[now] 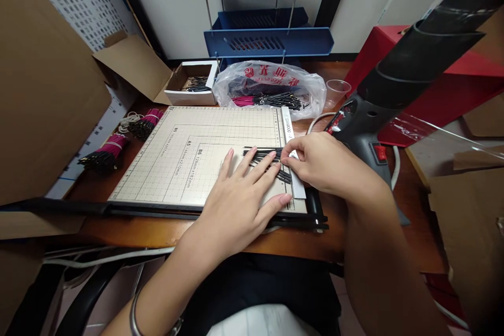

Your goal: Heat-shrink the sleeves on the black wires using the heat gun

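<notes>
Resting palm-down and fanned wide, the left hand (241,205) lays its fingertips over a loose spread of thin black strands (262,153) on the gridded board (137,178), and at three o'clock from them the right hand (321,160) has thumb and forefinger pinched together at the strands' ends, by the white strip (289,123); whether one is caught between those tips, I can't tell from here. Light little things, I'd say, next to weightless singly, springy rather than limp, slick enough to roll out of line, and probably easy to bend at the ends. My pick for a hold: several at once, flat fingers across the middles, fingertips at the ends. Now outward! Toward nine and ten o'clock, off the board, two tied pink-and-black bundles (110,151); at eleven, a white box (189,97) of more dark pieces; at twelve, a clear plastic bag (230,79) with another pink-and-black bunch (275,100), a blue rack (311,42) behind; at one, a clear cup (337,92); toward two, a grey-black tool (360,118) with a red switch (380,152), a red box (425,89) beyond.
</notes>
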Demonstrator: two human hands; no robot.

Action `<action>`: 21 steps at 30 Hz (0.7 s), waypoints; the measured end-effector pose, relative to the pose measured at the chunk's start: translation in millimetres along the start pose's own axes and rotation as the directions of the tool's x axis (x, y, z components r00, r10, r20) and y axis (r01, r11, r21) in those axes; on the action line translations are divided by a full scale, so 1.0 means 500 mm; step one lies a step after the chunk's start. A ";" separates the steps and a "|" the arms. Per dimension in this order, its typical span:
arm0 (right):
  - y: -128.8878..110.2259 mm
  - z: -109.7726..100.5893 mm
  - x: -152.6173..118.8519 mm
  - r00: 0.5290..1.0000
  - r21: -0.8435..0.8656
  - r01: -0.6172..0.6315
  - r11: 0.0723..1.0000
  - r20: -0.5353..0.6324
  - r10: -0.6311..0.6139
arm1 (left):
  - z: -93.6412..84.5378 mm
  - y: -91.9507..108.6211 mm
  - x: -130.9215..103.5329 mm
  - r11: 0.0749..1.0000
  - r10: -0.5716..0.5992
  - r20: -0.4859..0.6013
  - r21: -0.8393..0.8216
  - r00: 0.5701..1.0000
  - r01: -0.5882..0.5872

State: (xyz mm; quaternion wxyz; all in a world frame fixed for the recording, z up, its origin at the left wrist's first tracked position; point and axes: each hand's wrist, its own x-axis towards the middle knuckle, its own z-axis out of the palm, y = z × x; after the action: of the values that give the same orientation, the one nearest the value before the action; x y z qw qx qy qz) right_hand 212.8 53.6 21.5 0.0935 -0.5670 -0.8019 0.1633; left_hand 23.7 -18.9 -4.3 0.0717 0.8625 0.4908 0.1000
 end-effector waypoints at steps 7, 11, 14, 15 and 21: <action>0.001 -0.006 0.001 1.000 0.017 -0.006 1.000 0.008 0.006 | 0.010 0.004 0.000 0.996 -0.047 -0.129 0.073 0.991 0.057; -0.001 -0.006 -0.002 1.000 0.002 -0.022 1.000 -0.004 0.022 | 0.016 0.007 0.005 0.996 -0.041 -0.120 0.080 0.992 0.051; -0.002 -0.006 -0.003 1.000 -0.006 -0.021 1.000 0.007 0.021 | 0.014 0.006 0.005 0.998 -0.035 -0.106 0.055 0.994 0.041; -0.001 -0.006 -0.003 1.000 -0.009 -0.012 1.000 0.014 0.012 | 0.012 0.005 0.004 0.998 -0.031 -0.101 0.044 0.994 0.036; 0.001 -0.003 -0.001 0.999 -0.028 0.029 0.999 0.046 -0.028 | -0.001 -0.009 0.022 0.999 -0.027 -0.160 -0.024 0.987 0.024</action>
State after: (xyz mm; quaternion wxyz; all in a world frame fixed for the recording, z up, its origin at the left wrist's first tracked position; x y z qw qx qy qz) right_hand 214.1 53.8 22.8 0.0695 -0.5529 -0.8141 0.1634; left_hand 25.1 -7.0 -3.9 0.0426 0.8445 0.5048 0.1737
